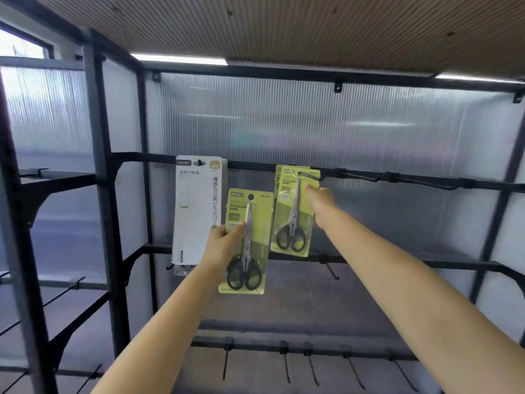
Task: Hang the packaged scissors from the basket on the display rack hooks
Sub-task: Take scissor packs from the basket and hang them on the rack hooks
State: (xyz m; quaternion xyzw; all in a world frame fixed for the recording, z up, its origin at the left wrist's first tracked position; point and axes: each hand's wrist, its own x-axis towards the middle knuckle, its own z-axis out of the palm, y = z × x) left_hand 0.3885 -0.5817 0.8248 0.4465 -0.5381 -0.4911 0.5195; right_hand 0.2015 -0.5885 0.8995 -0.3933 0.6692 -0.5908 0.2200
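The left hand (224,240) grips a packaged pair of scissors (245,241) by its left edge, thumb across the yellow card, holding it upright in front of the display rack (397,177) and free of any hook; just to its left hangs a tall white package (196,211). To the right, a second scissors pack (294,211) hangs on a hook (308,175) of the far rail (another card seems to sit behind it); the right hand (321,199) pinches its right edge.
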